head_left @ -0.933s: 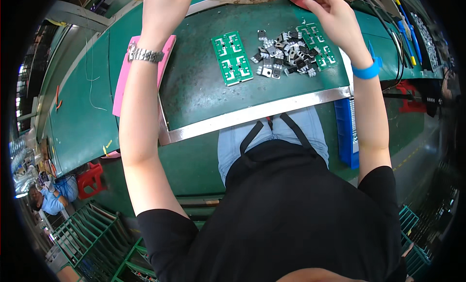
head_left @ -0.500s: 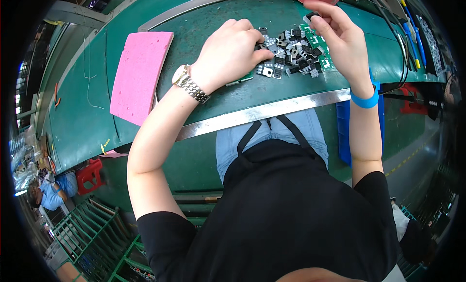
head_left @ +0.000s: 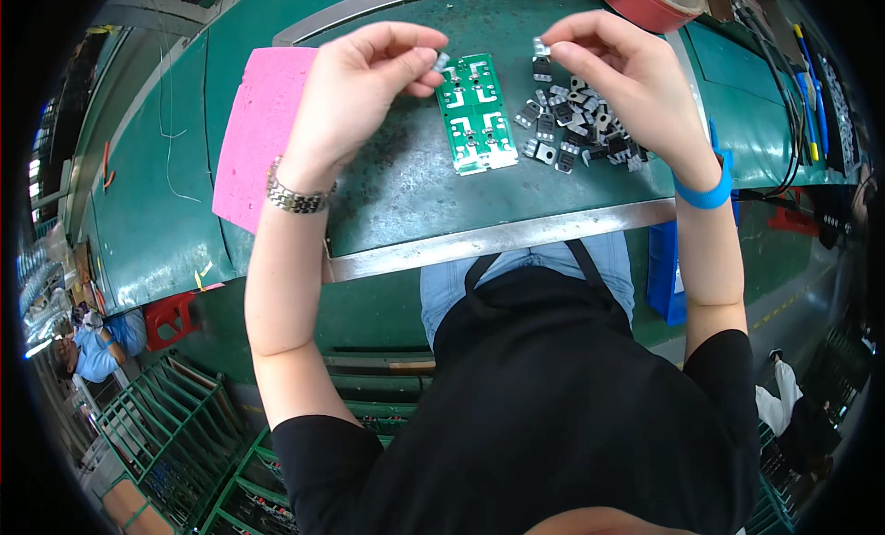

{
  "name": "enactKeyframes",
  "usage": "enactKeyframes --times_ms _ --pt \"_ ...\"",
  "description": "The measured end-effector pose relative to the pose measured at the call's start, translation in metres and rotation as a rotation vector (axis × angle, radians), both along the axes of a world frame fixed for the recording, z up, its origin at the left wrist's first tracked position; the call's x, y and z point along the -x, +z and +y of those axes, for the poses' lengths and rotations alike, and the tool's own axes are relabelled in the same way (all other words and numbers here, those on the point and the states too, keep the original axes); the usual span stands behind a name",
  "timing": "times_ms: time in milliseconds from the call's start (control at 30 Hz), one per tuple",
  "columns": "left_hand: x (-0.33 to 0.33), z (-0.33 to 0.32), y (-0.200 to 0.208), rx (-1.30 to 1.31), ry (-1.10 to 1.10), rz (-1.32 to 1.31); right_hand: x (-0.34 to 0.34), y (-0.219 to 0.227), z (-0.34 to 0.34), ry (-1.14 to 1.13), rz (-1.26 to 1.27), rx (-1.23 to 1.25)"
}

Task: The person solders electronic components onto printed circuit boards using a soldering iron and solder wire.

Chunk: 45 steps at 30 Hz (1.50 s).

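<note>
Right here, green bench top (head_left: 387, 212) spreads before me, shiny metal strip (head_left: 498, 240) along my side. Green floor (head_left: 221, 341) below. Over on my left, red stool (head_left: 166, 309), then green racks (head_left: 166, 424) nearer me. Grey beam (head_left: 152, 14) upper left. Yellow floor line (head_left: 779, 312) off right.

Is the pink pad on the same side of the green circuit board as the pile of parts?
No, the pink pad lies left of the circuit board, the pile of parts right of it.

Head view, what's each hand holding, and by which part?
The left hand pinches a small silvery component; the right hand pinches a second component. On both, only a silvery end shows; the gripped part is hidden.
</note>
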<state>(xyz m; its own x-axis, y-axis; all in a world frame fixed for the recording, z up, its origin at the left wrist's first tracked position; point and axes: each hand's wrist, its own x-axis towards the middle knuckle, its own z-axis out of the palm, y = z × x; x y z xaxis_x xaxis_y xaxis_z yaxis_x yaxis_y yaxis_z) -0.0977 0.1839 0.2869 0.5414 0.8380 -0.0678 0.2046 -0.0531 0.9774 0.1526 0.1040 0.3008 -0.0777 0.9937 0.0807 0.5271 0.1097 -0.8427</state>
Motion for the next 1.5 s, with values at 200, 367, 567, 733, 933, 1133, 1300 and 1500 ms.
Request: enactKeyframes --times_ms 200,367,567,733,933,1133,1300,1500 --pt "0.004 -0.003 -0.012 -0.006 0.097 0.013 0.02 -0.01 0.034 0.134 -0.009 0.097" --pt "0.004 -0.006 -0.013 -0.004 0.087 0.072 0.017 -0.018 0.037 0.123 -0.173 0.109" --pt "0.003 -0.009 -0.012 -0.074 0.076 0.185 0.017 -0.017 0.032 0.094 -0.259 0.04" --pt "0.002 -0.01 -0.013 -0.145 0.067 0.241 0.018 -0.02 0.032 0.108 -0.226 0.017" --pt "0.006 -0.009 -0.014 -0.349 0.045 0.392 0.022 -0.017 0.031 0.113 -0.287 -0.02" --pt "0.009 -0.009 -0.012 -0.355 0.031 0.392 0.023 -0.015 0.031 0.123 -0.367 -0.093" --pt "0.008 -0.009 -0.009 -0.356 0.021 0.407 0.021 -0.018 0.031 0.119 -0.401 -0.137" --pt "0.009 -0.01 -0.006 -0.35 0.019 0.411 0.021 -0.019 0.031 0.141 -0.41 -0.191"
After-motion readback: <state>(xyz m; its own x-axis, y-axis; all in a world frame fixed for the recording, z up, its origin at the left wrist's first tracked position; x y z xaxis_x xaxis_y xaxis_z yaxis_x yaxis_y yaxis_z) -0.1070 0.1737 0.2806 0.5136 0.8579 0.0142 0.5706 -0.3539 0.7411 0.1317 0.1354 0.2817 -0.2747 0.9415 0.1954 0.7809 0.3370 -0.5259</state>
